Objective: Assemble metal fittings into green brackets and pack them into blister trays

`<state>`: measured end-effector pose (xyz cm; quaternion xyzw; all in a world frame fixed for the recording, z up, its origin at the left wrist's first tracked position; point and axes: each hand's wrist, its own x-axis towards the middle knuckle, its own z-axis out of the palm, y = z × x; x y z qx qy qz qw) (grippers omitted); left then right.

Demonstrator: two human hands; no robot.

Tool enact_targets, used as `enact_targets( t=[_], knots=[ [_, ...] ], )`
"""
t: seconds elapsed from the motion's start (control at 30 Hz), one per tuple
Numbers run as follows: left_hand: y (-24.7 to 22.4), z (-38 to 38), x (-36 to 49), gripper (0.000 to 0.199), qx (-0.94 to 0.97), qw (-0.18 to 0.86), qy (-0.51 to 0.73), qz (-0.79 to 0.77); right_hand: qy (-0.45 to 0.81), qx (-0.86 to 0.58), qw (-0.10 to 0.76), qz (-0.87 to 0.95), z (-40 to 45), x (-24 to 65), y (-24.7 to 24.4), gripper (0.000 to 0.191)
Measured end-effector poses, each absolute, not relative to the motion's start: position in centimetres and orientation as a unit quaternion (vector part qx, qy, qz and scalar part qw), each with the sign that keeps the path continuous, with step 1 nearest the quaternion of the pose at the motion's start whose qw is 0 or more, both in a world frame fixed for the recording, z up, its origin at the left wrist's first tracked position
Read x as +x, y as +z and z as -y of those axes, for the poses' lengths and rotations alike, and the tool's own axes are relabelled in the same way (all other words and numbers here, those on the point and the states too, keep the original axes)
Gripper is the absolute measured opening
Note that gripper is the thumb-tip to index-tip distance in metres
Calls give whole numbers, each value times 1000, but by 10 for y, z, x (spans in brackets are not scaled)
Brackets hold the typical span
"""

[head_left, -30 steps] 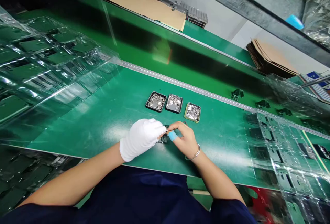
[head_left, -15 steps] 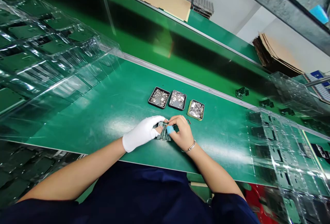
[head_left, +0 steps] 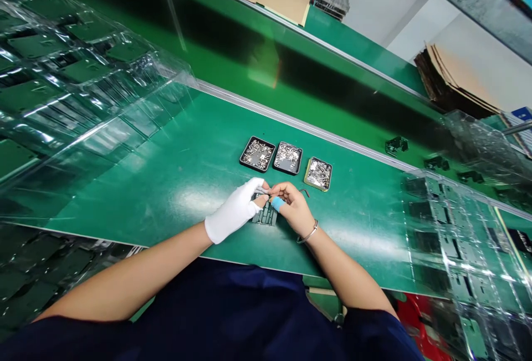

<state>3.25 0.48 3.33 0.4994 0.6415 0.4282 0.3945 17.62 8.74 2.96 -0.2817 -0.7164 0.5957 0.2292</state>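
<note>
A small dark metal part (head_left: 265, 216) with parallel slots lies on the green table (head_left: 199, 156) before me. My left hand (head_left: 235, 211), in a white glove with bare fingertips, is closed at the part's upper edge. From the other side my right hand (head_left: 293, 208) meets it, thumb wrapped in blue tape, fingers pinched together. Whatever is between the fingertips is too small to make out. Beyond the hands stand a black tray (head_left: 241, 160), a second black tray (head_left: 274, 168) and a yellowish tray (head_left: 306, 178), all holding small shiny pieces.
A small hex key (head_left: 306, 192) lies right of my right hand. Clear plastic trays of metal plates (head_left: 37, 45) are stacked at the left, more plastic trays (head_left: 449, 217) at the right. A metal rail (head_left: 266, 110) runs behind; dark parts (head_left: 396, 146) sit beyond it.
Both hands have shifted slightly up the part, uncovering more of its slotted lower area. Their fingertips are closer together. The view has shifted a little.
</note>
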Motion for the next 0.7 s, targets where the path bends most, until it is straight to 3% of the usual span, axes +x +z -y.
enact_targets(
  t=[0.23, 0.37, 0.47, 0.57, 0.7],
  knots=[
    [33, -3, 38, 24, 566, 204, 394, -695, 603, -283, 228, 710, -87, 173, 26, 13],
    [46, 3, 18, 31, 506, 223, 484, -678, 610, -287, 257, 693, -97, 186, 25, 22],
    [58, 6, -2, 34, 443, 245, 532, -678, 519, -235, 251, 783, -90, 200, 24, 46],
    [63, 6, -14, 36, 422, 276, 506, -700, 392, -192, 195, 878, -70, 205, 26, 70],
    [43, 12, -23, 41, 447, 287, 416, -738, 393, -226, 239, 859, -79, 199, 34, 73]
  ],
)
